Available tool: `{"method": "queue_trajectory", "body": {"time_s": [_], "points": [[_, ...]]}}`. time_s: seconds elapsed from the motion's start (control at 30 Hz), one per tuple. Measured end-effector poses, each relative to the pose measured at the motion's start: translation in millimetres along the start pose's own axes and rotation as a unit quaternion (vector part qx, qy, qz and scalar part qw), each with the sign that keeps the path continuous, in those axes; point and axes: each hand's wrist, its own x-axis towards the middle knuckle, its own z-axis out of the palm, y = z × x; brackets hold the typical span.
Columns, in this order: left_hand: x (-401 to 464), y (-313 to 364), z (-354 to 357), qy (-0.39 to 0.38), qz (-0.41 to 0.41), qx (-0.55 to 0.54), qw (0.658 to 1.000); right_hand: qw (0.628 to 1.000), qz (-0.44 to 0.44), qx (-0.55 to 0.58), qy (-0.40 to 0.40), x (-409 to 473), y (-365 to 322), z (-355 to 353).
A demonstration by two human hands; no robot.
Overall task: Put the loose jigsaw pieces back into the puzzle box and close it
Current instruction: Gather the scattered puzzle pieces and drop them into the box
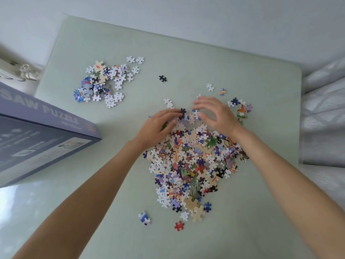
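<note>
The left hand lies palm down on the far edge of the big heap of loose cardboard jigsaw pieces, its fingers reaching rightward and touching pieces near a dark blue one; whether it pinches any piece I cannot tell; the right hand hovers just beside it, fingers spread and lightly curved, thumb apart, cupped over the same far edge and seemingly holding nothing; the two hands face each other across a narrow gap, as if to rake the pieces together, I judge. The heap runs lengthwise from the hands back toward the person, between the two forearms, on the pale green bench; stray pieces lie around it, among them a red piece near the close end and a black piece further off. A smaller mound of mostly white and blue pieces sits well apart, beyond and left of the left hand. The lavender-blue cardboard puzzle box stands at the bench's left edge, well left of the heap and nearer the left hand, so gathered pieces must travel leftward; no opening shows, and no pieces are visibly inside it yet.
</note>
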Motion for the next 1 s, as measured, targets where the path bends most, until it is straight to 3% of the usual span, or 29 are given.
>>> {"method": "queue_trajectory", "body": {"time_s": [0.1, 0.2, 0.27, 0.5, 0.67, 0.8, 1.0], "points": [[28.9, -18.9, -13.1, 0.042, -0.014, 0.116, 0.992, 0.992, 0.067, -0.091, 0.053, -0.8, 28.2, -18.2], [56.4, -38.2, -20.7, 0.014, -0.097, 0.207, 0.973, 0.971, 0.185, -0.123, 0.087, -8.3, 62.9, -25.2], [63.9, -45.3, -18.5, -0.014, -0.131, 0.226, 0.965, 0.962, 0.216, -0.140, 0.089, -12.0, 72.9, -19.1], [47.5, -14.1, 6.1, -0.118, -0.013, 0.172, 0.978, 0.987, 0.063, -0.137, -0.060, 15.1, 35.4, 0.3], [2.7, 5.0, 13.4, -0.151, 0.014, 0.129, 0.980, 0.988, 0.010, -0.099, -0.121, -35.0, 8.1, 21.5], [-37.7, 25.1, 16.9, -0.172, -0.013, 0.083, 0.982, 0.990, 0.026, -0.067, -0.125, -78.4, -20.1, 37.6], [-86.4, 53.9, 17.5, -0.157, -0.048, 0.145, 0.976, 0.992, 0.090, -0.064, -0.059, -121.3, -63.6, 58.2]]}}
